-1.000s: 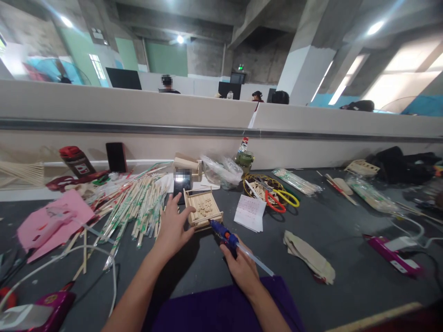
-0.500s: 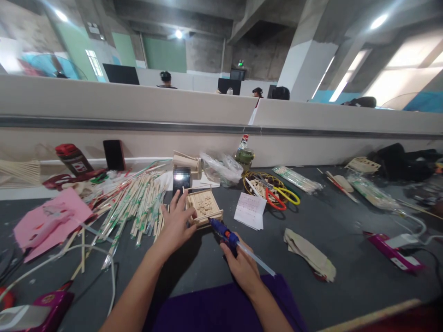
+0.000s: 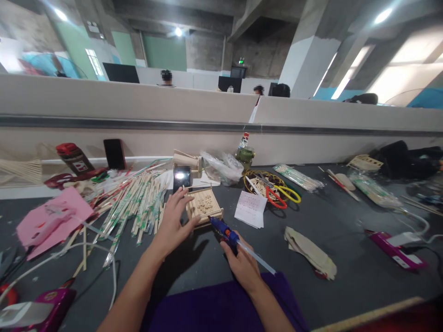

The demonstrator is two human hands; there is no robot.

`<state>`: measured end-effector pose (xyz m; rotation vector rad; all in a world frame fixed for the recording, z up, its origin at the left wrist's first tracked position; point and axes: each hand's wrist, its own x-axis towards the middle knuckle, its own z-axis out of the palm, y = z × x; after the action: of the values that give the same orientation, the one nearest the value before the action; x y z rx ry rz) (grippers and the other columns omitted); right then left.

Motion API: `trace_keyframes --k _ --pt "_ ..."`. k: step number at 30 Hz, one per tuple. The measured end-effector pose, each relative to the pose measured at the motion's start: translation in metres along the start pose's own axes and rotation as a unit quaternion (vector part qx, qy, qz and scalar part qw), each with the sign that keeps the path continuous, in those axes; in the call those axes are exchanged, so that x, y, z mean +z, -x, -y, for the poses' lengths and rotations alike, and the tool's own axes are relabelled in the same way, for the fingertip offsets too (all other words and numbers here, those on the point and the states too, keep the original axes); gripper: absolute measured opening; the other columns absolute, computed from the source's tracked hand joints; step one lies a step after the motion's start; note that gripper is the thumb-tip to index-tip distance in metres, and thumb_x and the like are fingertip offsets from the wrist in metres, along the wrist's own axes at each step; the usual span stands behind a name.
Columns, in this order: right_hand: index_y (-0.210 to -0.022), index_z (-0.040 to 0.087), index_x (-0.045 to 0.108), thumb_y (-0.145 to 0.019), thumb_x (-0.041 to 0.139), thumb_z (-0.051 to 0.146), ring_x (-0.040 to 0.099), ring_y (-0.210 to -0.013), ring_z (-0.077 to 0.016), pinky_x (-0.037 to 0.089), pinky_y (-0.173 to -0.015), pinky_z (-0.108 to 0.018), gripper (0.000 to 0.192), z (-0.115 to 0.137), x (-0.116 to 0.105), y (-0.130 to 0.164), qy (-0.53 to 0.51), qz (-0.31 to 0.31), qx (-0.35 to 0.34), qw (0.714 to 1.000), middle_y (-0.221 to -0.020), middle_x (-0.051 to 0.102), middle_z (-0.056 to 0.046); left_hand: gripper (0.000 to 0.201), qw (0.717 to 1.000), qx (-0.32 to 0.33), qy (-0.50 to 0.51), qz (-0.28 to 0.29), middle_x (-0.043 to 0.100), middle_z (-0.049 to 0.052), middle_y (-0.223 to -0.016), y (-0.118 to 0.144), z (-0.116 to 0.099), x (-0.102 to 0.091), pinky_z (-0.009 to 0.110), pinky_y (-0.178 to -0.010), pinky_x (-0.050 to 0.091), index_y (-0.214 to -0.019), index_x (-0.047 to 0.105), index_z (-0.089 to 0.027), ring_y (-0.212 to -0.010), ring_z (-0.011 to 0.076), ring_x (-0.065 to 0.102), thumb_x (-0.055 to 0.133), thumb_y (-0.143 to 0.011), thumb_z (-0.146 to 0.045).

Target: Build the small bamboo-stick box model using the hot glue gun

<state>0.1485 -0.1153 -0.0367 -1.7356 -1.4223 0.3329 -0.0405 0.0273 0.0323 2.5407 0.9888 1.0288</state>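
We are gluing: the left hand [image 3: 172, 224] steadies the wooden tray [image 3: 204, 206], fingers spread on it. The right hand [image 3: 242, 263] is clenched round the glue gun [image 3: 225, 232], nozzle at the tray's near edge. Next, we judge, a steady squeeze along that joint.

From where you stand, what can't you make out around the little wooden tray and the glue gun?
Head view only:
- Glue gun: its grip is hidden inside the right hand.
- Wooden tray: its left side is covered by the left hand.
- Phone screen: blurred, unreadable.
- White note: print too small to read.

left hand [image 3: 173, 221] steadies wooden tray [image 3: 204, 206], right hand [image 3: 244, 266] grips glue gun [image 3: 224, 233]
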Motion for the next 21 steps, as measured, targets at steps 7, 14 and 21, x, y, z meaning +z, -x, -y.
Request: trace_keyframes --k 7,14,21 --pt "-0.105 0.023 0.064 -0.094 0.047 0.04 0.067 -0.088 -0.0189 0.048 -0.075 -0.025 0.027 0.003 -0.002 0.0 0.006 0.012 0.015 1.0 -0.096 0.071 -0.001 0.036 0.981 0.017 0.05 0.186 0.067 0.0 -0.084 -0.05 -0.012 -0.02 0.049 -0.113 0.024 -0.089 0.059 -0.021 -0.086 0.0189 0.064 0.031 -0.099 -0.042" --pt "-0.1 0.024 0.063 -0.093 0.048 0.042 0.065 -0.083 -0.0182 0.046 -0.074 -0.025 0.025 0.002 -0.003 -0.001 -0.023 0.02 0.019 0.999 -0.089 0.069 0.0 0.051 0.968 -0.033 0.051 0.245 0.064 0.003 -0.076 -0.065 -0.012 -0.01 0.033 -0.074 0.044 -0.078 0.057 -0.02 -0.074 0.0209 0.058 0.023 -0.098 -0.052" --pt "-0.098 0.024 0.06 -0.094 0.048 0.04 0.065 -0.081 -0.0192 0.045 -0.073 -0.027 0.021 0.004 -0.004 0.0 -0.029 0.017 0.012 0.999 -0.087 0.068 0.0 0.052 0.963 -0.029 0.052 0.262 0.062 0.002 -0.068 -0.063 -0.015 -0.006 0.04 -0.093 0.039 -0.08 0.054 -0.02 -0.081 0.0228 0.06 0.018 -0.098 -0.052"
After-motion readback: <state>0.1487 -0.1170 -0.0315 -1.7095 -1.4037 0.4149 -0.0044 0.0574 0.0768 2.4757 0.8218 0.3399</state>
